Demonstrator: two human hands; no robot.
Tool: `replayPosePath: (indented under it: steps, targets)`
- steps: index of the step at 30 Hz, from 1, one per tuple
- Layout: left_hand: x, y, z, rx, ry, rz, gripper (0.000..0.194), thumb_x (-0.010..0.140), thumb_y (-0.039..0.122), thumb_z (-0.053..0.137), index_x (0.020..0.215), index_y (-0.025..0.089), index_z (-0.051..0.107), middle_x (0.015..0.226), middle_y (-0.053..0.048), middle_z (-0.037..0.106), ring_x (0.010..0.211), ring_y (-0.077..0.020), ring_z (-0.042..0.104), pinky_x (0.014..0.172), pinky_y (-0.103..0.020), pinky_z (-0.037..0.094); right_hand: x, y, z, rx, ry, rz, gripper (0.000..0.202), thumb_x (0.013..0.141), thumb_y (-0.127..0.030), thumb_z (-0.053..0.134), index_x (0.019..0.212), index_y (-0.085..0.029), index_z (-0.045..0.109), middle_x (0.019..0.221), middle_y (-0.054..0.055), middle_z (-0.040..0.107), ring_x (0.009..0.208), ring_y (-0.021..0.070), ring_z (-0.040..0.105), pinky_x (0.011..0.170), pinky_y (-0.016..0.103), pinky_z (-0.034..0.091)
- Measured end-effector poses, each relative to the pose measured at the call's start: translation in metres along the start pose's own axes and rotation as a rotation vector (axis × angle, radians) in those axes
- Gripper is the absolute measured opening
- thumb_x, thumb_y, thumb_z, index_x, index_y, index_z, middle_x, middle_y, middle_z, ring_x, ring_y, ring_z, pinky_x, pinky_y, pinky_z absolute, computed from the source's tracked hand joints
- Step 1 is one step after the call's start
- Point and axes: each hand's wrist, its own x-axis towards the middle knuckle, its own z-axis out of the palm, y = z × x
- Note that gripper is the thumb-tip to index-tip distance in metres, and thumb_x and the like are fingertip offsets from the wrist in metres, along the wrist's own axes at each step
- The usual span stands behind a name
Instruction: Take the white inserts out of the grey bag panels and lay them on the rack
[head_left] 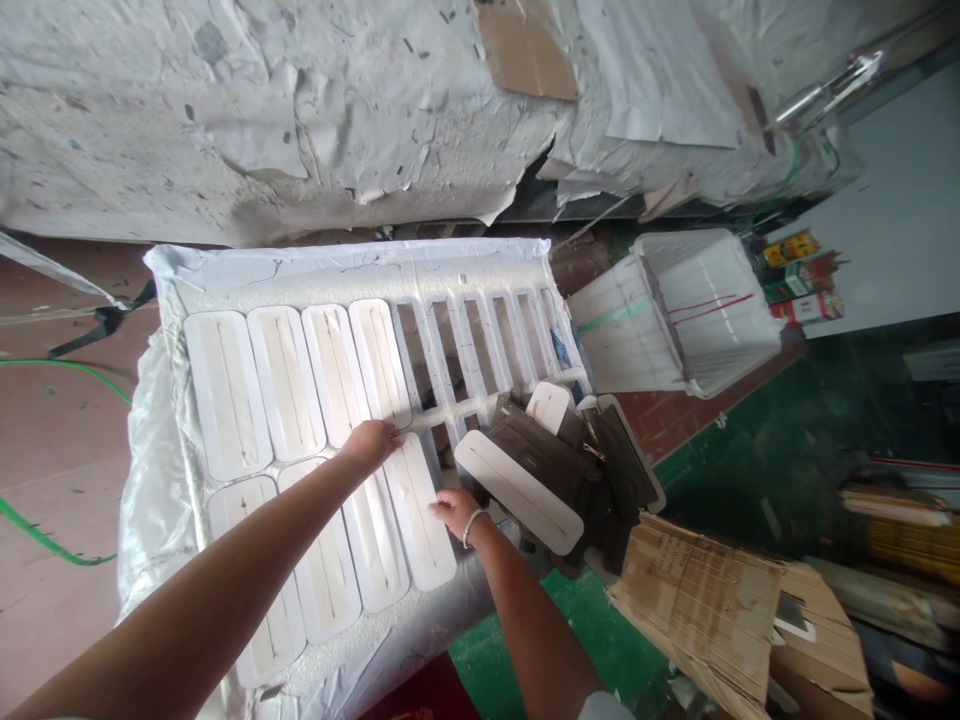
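Observation:
A white, round-cornered panel with a thin zipper-like line down its middle (pixel 418 515) lies in the near row of a white slotted frame (pixel 360 265). My left hand (pixel 371 445) has its fingers closed at the panel's upper end. At the right edge of the same panel, my right hand (pixel 456 512), with a bracelet on the wrist, pinches with thumb and fingers. Several similar panels, such as one at the far left (pixel 227 395), fill the slots on the left side. Right of my hands, a heap of dark pouches (pixel 551 450) bears another white panel (pixel 519 490).
Uncovered slots (pixel 480 345) show in the frame's far right part. Beyond it stands a white plastic bin (pixel 637 320). A torn cardboard box (pixel 697 600) sits at the lower right. A long bench draped in worn white cloth (pixel 337 120) runs along the back.

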Motion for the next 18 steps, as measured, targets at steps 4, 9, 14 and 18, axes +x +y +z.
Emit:
replayPosePath:
  steps: [4,9,14,18]
  targets:
    - [-0.001,-0.008,0.012,0.073,0.059,0.095,0.028,0.093,0.034,0.048,0.086,0.011,0.063,0.086,-0.011,0.063,0.071,-0.0179,0.059,0.067,-0.028,0.045,0.002,-0.002,0.008,-0.109,0.002,0.007,0.038,0.076,-0.021,0.059,0.049,-0.021,0.032,0.047,-0.005,0.032,0.048,0.0098,0.031,0.048,0.026,0.023]
    - [-0.008,-0.007,0.016,0.211,0.129,0.191,0.037,0.097,0.036,0.038,0.102,0.008,0.061,0.088,-0.012,0.060,0.067,-0.0189,0.057,0.061,-0.029,0.045,0.001,-0.011,0.011,-0.309,0.053,0.044,0.029,0.076,-0.018,0.061,0.052,-0.018,0.046,0.050,-0.002,0.042,0.053,0.0110,0.038,0.051,0.028,0.024]
    - [-0.020,-0.004,0.014,0.364,0.200,0.332,0.037,0.095,0.020,0.032,0.121,0.006,0.055,0.111,-0.019,0.055,0.080,-0.0257,0.057,0.060,-0.034,0.045,0.005,-0.019,0.018,-0.501,0.063,0.122,0.024,0.081,-0.025,0.059,0.059,-0.016,0.063,0.058,0.009,0.058,0.060,0.0205,0.054,0.055,0.032,0.032]
    - [-0.034,-0.021,0.055,0.485,0.224,0.597,0.040,0.095,0.028,0.040,0.122,0.005,0.059,0.123,-0.020,0.057,0.111,-0.0346,0.051,0.089,-0.047,0.043,0.015,-0.024,0.027,-0.586,0.087,0.166,0.025,0.073,-0.020,0.067,0.049,-0.019,0.061,0.052,0.010,0.057,0.060,0.0247,0.057,0.054,0.035,0.038]
